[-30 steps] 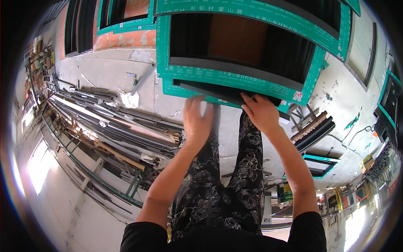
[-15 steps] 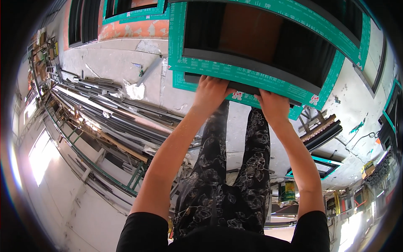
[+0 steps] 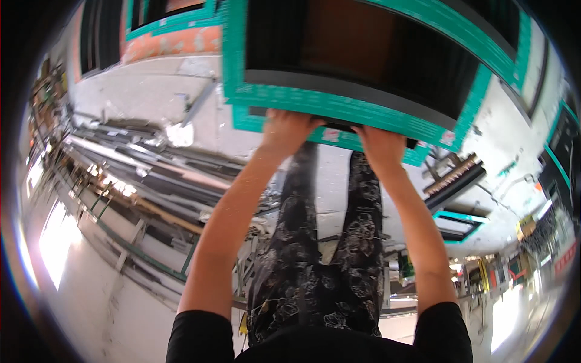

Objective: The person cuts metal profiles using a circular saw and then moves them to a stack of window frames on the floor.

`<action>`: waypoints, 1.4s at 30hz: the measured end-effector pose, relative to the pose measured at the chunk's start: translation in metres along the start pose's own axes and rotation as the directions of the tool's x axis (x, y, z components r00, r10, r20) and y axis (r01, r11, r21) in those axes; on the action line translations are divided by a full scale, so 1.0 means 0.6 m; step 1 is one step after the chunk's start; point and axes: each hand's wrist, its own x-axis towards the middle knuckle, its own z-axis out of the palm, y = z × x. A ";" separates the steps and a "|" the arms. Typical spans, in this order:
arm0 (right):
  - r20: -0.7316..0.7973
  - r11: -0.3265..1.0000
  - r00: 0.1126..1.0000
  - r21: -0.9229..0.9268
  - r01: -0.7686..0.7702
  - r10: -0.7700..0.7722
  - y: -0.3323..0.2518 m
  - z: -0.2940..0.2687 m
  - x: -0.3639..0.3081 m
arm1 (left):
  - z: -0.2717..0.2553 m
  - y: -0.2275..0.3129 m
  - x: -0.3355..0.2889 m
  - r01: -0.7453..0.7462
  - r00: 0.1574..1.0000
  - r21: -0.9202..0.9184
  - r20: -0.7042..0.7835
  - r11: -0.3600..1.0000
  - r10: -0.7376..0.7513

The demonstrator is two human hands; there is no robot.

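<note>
Green-faced rectangular frames (image 3: 339, 104), overlapping, with dark grey inner borders

head: left fisheye | head-worn | faces down | near, above forearms (image 3: 245, 184)

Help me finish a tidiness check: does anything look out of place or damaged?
Yes: a crumpled-looking white scrap lies like litter on the pale grey floor beside long dark bars jumbled at differing angles. Upper left, an orange surface shows pale patches, perhaps peeling.
</note>
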 end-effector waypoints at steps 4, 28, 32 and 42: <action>-0.303 0.999 0.953 0.047 0.004 0.010 -0.006 0.034 0.012 | 0.003 -0.011 -0.008 0.027 0.983 -0.009 0.182 1.000 -0.025; -0.390 0.982 0.920 0.185 0.039 0.037 -0.017 0.060 0.011 | -0.020 -0.018 0.011 0.000 0.985 -0.209 0.171 0.978 0.037; -0.307 0.960 0.952 0.271 0.072 0.015 -0.009 0.052 0.010 | -0.017 -0.022 0.013 -0.018 0.981 -0.222 0.183 0.975 0.060; 0.163 0.909 0.978 0.413 0.051 -0.129 0.114 0.039 -0.002 | -0.032 -0.003 0.006 0.004 0.912 0.039 0.410 0.999 -0.019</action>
